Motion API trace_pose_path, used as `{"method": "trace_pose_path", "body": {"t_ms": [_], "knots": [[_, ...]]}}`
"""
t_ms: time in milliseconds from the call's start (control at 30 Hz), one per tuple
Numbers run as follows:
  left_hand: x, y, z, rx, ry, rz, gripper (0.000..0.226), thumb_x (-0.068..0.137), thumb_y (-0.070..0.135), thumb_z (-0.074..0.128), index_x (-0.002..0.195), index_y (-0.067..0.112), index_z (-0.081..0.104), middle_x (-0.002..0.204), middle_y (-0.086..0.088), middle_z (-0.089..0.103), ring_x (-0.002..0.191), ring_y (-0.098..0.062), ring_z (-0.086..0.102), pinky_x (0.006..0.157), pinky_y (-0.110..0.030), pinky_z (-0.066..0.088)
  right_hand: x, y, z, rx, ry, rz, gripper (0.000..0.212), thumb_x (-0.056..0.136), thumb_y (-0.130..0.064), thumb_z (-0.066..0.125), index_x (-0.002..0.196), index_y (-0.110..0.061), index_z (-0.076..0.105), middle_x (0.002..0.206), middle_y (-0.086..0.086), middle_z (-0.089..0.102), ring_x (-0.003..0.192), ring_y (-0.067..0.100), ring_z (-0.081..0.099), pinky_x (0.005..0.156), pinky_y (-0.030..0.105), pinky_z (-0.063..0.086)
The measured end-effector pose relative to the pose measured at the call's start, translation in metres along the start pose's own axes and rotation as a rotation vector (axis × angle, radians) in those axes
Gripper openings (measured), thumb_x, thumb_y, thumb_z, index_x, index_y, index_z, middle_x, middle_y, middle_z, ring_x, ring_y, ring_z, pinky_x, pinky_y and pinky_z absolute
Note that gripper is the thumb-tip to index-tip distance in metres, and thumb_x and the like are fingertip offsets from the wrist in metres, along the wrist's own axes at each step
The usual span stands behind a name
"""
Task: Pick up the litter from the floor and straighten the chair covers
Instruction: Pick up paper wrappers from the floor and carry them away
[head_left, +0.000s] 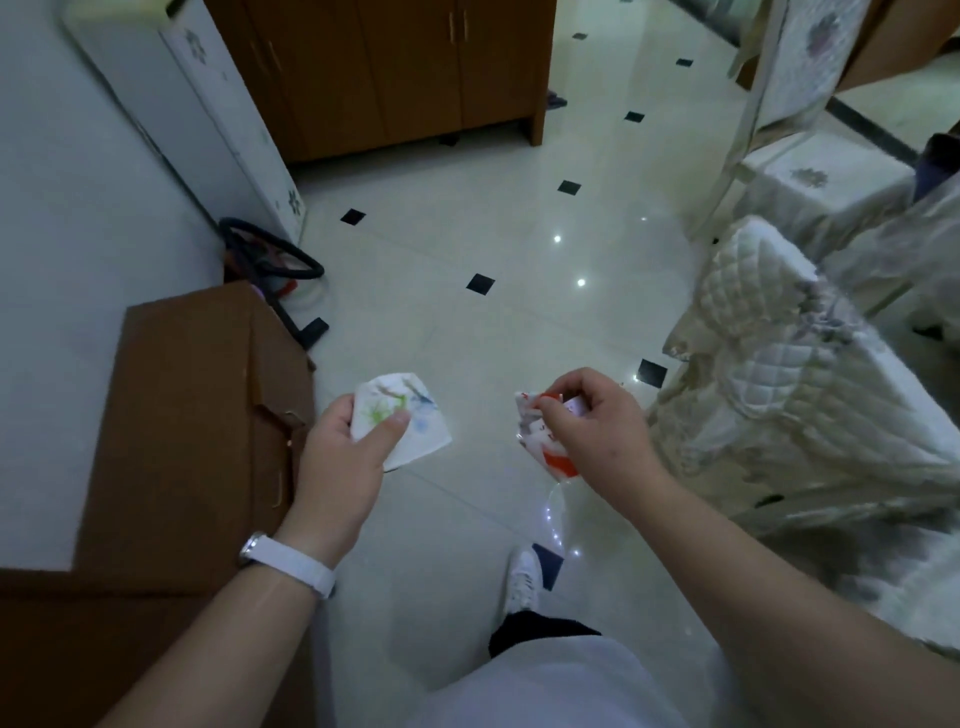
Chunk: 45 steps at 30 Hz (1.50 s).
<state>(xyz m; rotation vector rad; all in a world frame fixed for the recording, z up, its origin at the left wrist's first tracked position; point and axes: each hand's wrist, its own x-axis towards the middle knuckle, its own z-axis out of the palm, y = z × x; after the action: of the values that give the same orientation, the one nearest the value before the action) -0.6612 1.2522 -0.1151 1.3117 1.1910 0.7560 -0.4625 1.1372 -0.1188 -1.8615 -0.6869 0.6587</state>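
Note:
My left hand (345, 447) grips a white wrapper (415, 415) printed with green and blue marks, thumb pressed on its face. My right hand (592, 421) pinches a crumpled red and white wrapper (540, 441) that hangs below the fingers. Both hands are held over the pale tiled floor (467, 234). To the right stands a chair with a quilted cream cover (789, 384), its fabric rumpled and sagging. Further back on the right is a second covered chair (810, 182) with a floral print.
A brown cardboard box (197, 426) sits at the left beside a white wall. Black hoses and cords (270, 260) lie behind it. A wooden cabinet (395, 73) stands at the back. My white shoe (524, 582) is on the floor below my hands.

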Motion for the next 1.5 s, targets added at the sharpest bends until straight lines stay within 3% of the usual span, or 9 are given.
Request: {"method": "trace_pose_path", "body": {"t_ms": [100, 233, 500, 633, 767, 967, 1133, 1333, 1500], "knots": [[0.045, 0.021, 0.016, 0.06, 0.032, 0.029, 0.01, 0.088, 0.011, 0.071, 0.092, 0.02, 0.069, 0.088, 0.0, 0.074, 0.075, -0.009, 0.068, 0.066, -0.025, 0.051, 0.059, -0.01, -0.006, -0.029, -0.024, -0.006, 0.014, 0.086, -0.025, 0.073, 0.075, -0.026, 0.063, 0.071, -0.011, 0.059, 0.062, -0.006, 0.052, 0.053, 0.008, 0.038], [0.105, 0.049, 0.037, 0.089, 0.043, 0.085, 0.011, 0.088, 0.009, 0.07, 0.097, 0.014, 0.069, 0.086, 0.003, 0.074, 0.071, -0.003, 0.067, 0.059, -0.013, 0.05, 0.134, -0.027, -0.008, -0.008, -0.024, -0.017, 0.014, 0.085, -0.025, 0.073, 0.075, -0.024, 0.063, 0.07, -0.012, 0.056, 0.06, -0.005, 0.051, 0.052, 0.01, 0.037], [0.217, 0.071, 0.067, 0.081, 0.0, 0.057, 0.011, 0.088, 0.013, 0.071, 0.095, 0.021, 0.069, 0.086, 0.005, 0.076, 0.078, -0.013, 0.071, 0.066, -0.026, 0.053, 0.228, -0.041, 0.001, 0.02, 0.019, 0.029, 0.017, 0.083, -0.033, 0.075, 0.074, -0.024, 0.063, 0.074, -0.009, 0.058, 0.061, -0.002, 0.05, 0.054, 0.016, 0.042], [0.283, 0.069, 0.084, 0.093, -0.073, 0.047, 0.009, 0.088, 0.013, 0.07, 0.095, 0.019, 0.07, 0.087, 0.003, 0.076, 0.077, -0.011, 0.07, 0.065, -0.023, 0.053, 0.283, -0.041, 0.015, 0.016, 0.087, 0.085, 0.017, 0.082, -0.031, 0.076, 0.071, -0.027, 0.063, 0.072, -0.009, 0.058, 0.066, 0.008, 0.053, 0.059, 0.024, 0.046], [0.367, 0.07, 0.097, 0.083, -0.136, 0.004, 0.009, 0.088, 0.016, 0.07, 0.097, 0.017, 0.07, 0.091, -0.005, 0.075, 0.088, -0.028, 0.07, 0.079, -0.045, 0.056, 0.344, -0.058, 0.037, -0.031, 0.135, 0.102, 0.017, 0.082, -0.031, 0.075, 0.072, -0.024, 0.062, 0.078, -0.003, 0.059, 0.061, 0.003, 0.051, 0.048, 0.013, 0.041], [0.486, 0.106, 0.116, 0.054, -0.286, 0.004, 0.01, 0.089, 0.013, 0.069, 0.099, 0.014, 0.07, 0.092, -0.005, 0.075, 0.08, -0.017, 0.069, 0.07, -0.03, 0.053, 0.432, -0.105, 0.064, -0.05, 0.251, 0.145, 0.014, 0.083, -0.031, 0.071, 0.073, -0.028, 0.062, 0.078, 0.005, 0.061, 0.066, 0.015, 0.056, 0.053, 0.031, 0.05], [0.568, 0.131, 0.142, 0.077, -0.349, 0.043, 0.009, 0.088, 0.014, 0.07, 0.098, 0.015, 0.07, 0.09, -0.005, 0.074, 0.076, -0.014, 0.067, 0.071, -0.034, 0.053, 0.485, -0.116, 0.067, -0.099, 0.368, 0.159, 0.016, 0.085, -0.023, 0.07, 0.071, -0.026, 0.061, 0.069, -0.011, 0.055, 0.06, 0.002, 0.05, 0.048, 0.018, 0.042], [0.63, 0.143, 0.196, 0.13, -0.46, 0.038, 0.008, 0.088, 0.016, 0.071, 0.095, 0.019, 0.07, 0.088, -0.001, 0.074, 0.076, -0.013, 0.066, 0.071, -0.033, 0.051, 0.547, -0.104, 0.045, -0.072, 0.444, 0.206, 0.015, 0.085, -0.022, 0.072, 0.073, -0.025, 0.062, 0.067, -0.026, 0.057, 0.062, -0.002, 0.052, 0.061, 0.024, 0.043], [0.685, 0.166, 0.262, 0.203, -0.505, 0.081, 0.007, 0.088, 0.016, 0.071, 0.094, 0.019, 0.069, 0.09, -0.005, 0.073, 0.078, -0.016, 0.067, 0.068, -0.03, 0.051, 0.624, -0.087, 0.017, -0.024, 0.462, 0.223, 0.01, 0.084, -0.025, 0.071, 0.077, -0.023, 0.064, 0.068, -0.025, 0.06, 0.06, 0.0, 0.053, 0.047, 0.014, 0.039]]}}
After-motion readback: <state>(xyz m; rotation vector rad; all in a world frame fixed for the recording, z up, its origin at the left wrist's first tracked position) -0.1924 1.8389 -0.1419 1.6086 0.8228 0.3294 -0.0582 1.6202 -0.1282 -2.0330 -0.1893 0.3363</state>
